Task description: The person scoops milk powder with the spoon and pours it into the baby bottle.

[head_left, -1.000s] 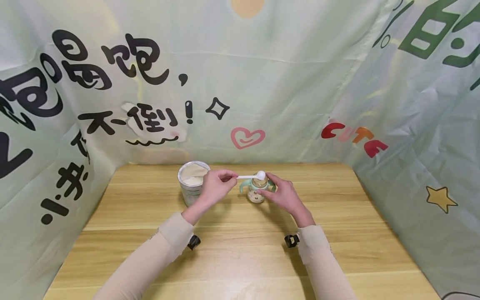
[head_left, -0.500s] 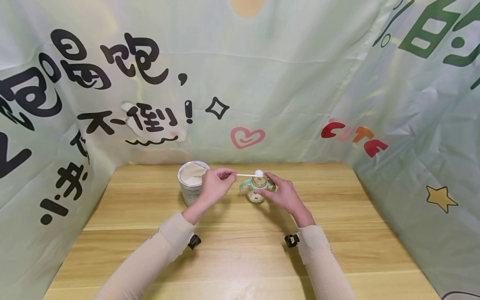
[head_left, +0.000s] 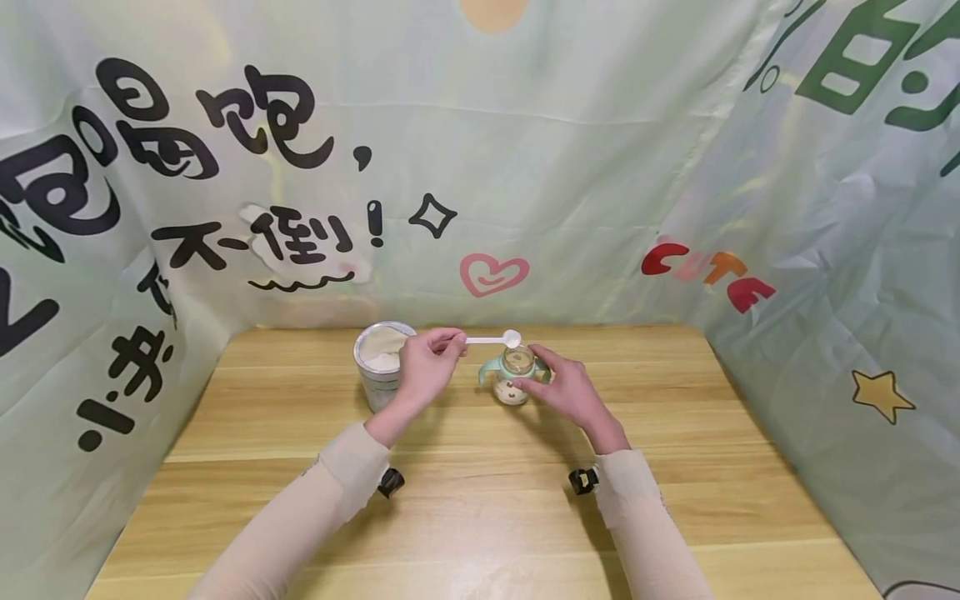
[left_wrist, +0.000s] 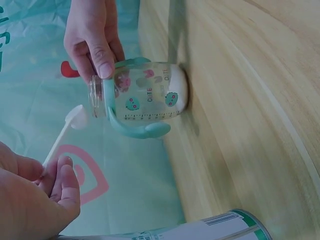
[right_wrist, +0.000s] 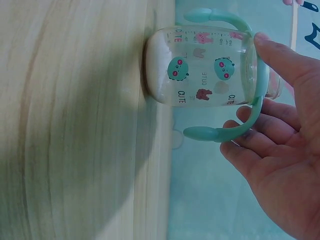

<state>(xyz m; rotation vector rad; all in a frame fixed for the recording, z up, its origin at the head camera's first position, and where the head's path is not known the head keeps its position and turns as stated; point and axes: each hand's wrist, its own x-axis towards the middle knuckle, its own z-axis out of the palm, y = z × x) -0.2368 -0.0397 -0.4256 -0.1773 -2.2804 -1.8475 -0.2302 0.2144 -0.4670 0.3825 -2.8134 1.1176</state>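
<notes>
Over wood-grain table (head_left: 480, 517), left hand (head_left: 426, 368) pinching white scoop (head_left: 512, 339), right hand (head_left: 567, 387) gripping clear rounded bottle (right_wrist: 205, 70), perhaps glass

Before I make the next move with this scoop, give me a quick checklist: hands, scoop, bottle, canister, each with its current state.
1. Left hand pinching the scoop by its handle: ok.
2. Right hand gripping the bottle near its top: ok.
3. Bottle upright on the table, mouth uncapped: ok.
4. Scoop bowl apart from the bottle mouth: ok, the left wrist view shows a gap.
5. Scoop bowl empty: cannot tell.
6. Canister open, pale powder visible inside: ok.
</notes>
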